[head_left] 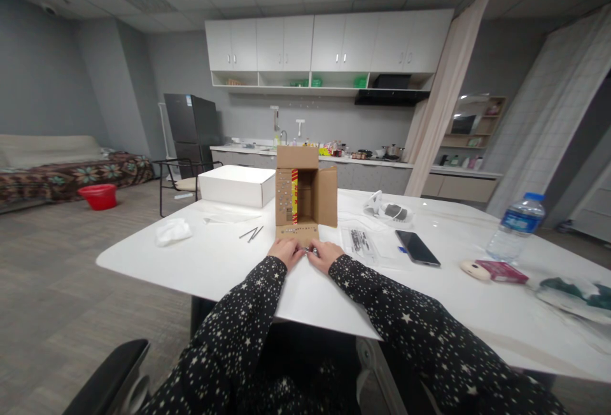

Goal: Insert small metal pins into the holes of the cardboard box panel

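An open cardboard box [305,202] lies on its side, its mouth facing me and its flaps spread. Small shiny bits dot its left flap [283,197] and its front flap [296,232], which lies toward me. Just before that front flap, my left hand [287,252] and my right hand [326,254] rest close together, fingers closed and bent inward. Between their fingertips shows a small metallic glint, too tiny to name. Two thin metal rods [255,234], perhaps tweezers, lie to the left of my left hand. Right of the box is a clear plastic bag [365,243] with dark pieces.
On the white table [229,268] are a white box [236,186], a crumpled tissue [172,232], a phone [417,247], a water bottle [518,227], a dark red packet [503,272] and a white device [389,209]. A chair armrest [109,377] is at lower left.
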`<state>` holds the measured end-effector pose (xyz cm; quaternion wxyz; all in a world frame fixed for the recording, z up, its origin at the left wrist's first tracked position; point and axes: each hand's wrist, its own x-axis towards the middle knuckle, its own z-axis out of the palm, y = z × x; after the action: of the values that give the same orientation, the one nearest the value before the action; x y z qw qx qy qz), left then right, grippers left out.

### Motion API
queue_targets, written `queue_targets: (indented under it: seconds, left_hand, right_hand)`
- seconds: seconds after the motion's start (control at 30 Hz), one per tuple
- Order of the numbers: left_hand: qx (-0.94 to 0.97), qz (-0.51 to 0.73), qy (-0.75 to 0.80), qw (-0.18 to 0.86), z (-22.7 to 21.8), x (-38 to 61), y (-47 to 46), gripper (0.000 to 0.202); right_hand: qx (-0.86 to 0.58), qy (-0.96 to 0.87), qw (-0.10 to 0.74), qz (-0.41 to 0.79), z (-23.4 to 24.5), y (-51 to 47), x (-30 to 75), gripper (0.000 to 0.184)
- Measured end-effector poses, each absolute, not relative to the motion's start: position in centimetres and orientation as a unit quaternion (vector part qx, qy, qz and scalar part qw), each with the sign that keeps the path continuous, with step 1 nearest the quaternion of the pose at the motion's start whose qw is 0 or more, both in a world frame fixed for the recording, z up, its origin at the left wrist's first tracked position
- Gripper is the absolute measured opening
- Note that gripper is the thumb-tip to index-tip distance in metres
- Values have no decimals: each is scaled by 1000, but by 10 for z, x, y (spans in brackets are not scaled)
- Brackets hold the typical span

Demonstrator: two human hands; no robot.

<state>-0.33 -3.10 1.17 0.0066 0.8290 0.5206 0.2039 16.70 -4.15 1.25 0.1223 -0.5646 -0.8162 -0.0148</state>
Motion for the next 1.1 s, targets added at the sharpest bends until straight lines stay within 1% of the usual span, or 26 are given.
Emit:
queue_targets:
  seconds: [0.2,0.57,0.8,1.1]
  left_hand:
    - [825,215,522,-12,11,-3,-33,14]
    - [810,193,554,-5,18,-2,-38,16]
    - [807,198,556,-17,17,-1,-38,13]
    - [813,178,554,-32,17,-1,-38,17]
  right_hand:
    - [-565,-816,122,-14,15,-44,166,28]
    - [-570,-814,111,-13,15,-43,166,28]
    - [-573,-813,106,-8,17,-44,166,29]
    - [-581,-807,102,3,18,-44,165,30]
